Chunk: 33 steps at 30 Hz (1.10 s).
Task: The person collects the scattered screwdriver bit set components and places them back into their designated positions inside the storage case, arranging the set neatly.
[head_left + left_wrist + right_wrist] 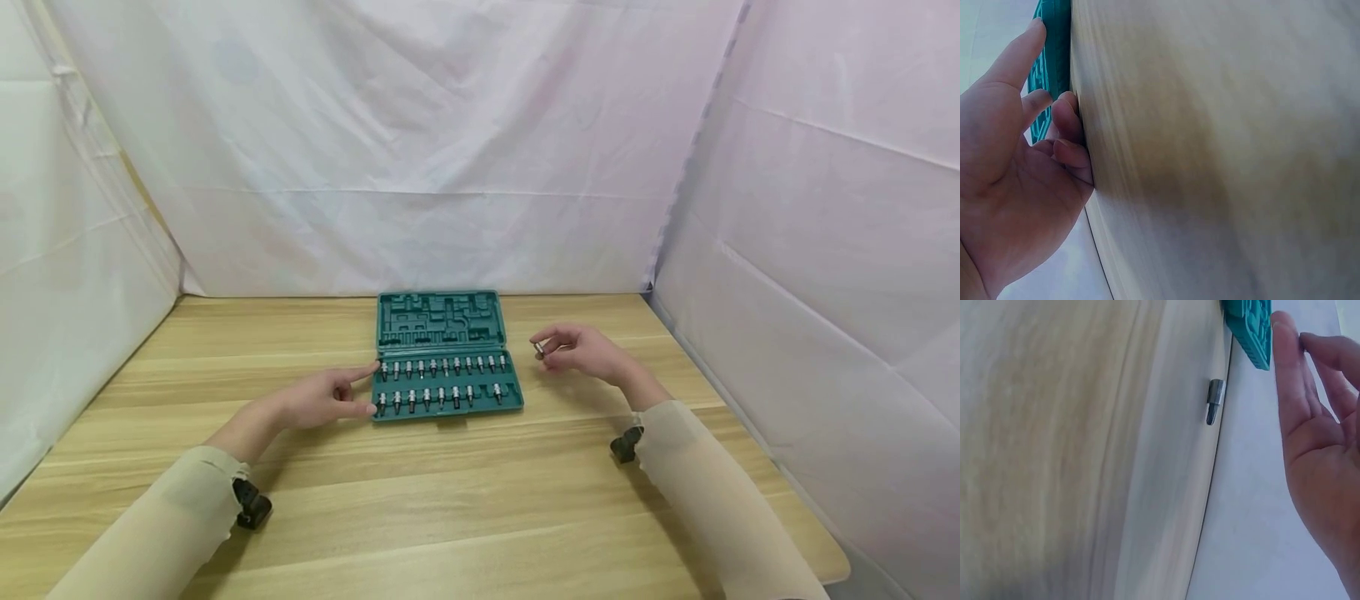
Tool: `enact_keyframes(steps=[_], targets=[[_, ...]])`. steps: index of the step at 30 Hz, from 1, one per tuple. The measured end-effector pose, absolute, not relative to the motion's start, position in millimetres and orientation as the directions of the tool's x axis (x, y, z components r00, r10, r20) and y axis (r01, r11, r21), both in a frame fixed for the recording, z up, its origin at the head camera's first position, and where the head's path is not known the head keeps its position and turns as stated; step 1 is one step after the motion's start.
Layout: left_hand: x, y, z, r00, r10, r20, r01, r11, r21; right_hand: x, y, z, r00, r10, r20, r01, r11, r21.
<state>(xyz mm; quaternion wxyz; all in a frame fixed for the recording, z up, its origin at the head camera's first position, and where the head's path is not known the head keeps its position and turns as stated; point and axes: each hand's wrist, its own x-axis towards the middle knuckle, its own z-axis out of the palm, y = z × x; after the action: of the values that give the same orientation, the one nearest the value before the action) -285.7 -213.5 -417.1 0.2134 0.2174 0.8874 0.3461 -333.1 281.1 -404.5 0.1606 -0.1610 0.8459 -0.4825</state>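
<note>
A green plastic case (448, 416) lies unfolded on the table, holding two rows of bit sockets (456, 397), with a gap toward the right of the front row. My left hand (324, 398) touches the case's left side with extended index finger and thumb; its other fingers are bent in the left wrist view. Right of the case, my right hand (581, 352) hovers with thumb and fingers apart around a loose bit socket (538, 350). From the right wrist, that bit socket (1214, 400) appears on the tabletop, away from the fingers.
The case's raised lid (441, 318) has moulded recesses. White cloth (420, 150) hangs behind the wooden table (450, 508) and along both sides. Each wrist carries a small black camera (252, 504).
</note>
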Motion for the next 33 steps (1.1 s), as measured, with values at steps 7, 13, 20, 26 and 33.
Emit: enact_keyframes(steps=[7, 13, 20, 26, 33], targets=[[-287, -213, -417, -0.814, 0.535, -0.226, 0.244, 0.668, 0.703, -331, 274, -402, -0.892, -0.441, -0.100, -0.118, 0.440, -0.890], [-288, -213, -417, -0.817, 0.531, -0.225, 0.246, 0.674, 0.697, -329, 265, -403, -0.892, -0.448, -0.056, -0.186, 0.477, -0.859], [-287, -213, -417, -0.816, 0.529, -0.233, 0.238, 0.675, 0.698, -327, 250, -402, -0.869, -0.495, -0.003, -0.291, 0.516, -0.805], [-287, -214, -416, -0.815, 0.529, -0.235, 0.238, 0.676, 0.698, -323, 235, -402, -0.863, -0.503, -0.052, -0.272, 0.549, -0.790], [-287, -214, -417, -0.811, 0.535, -0.238, 0.242, 0.676, 0.696, -321, 220, -405, -0.856, -0.510, -0.085, -0.257, 0.562, -0.786]])
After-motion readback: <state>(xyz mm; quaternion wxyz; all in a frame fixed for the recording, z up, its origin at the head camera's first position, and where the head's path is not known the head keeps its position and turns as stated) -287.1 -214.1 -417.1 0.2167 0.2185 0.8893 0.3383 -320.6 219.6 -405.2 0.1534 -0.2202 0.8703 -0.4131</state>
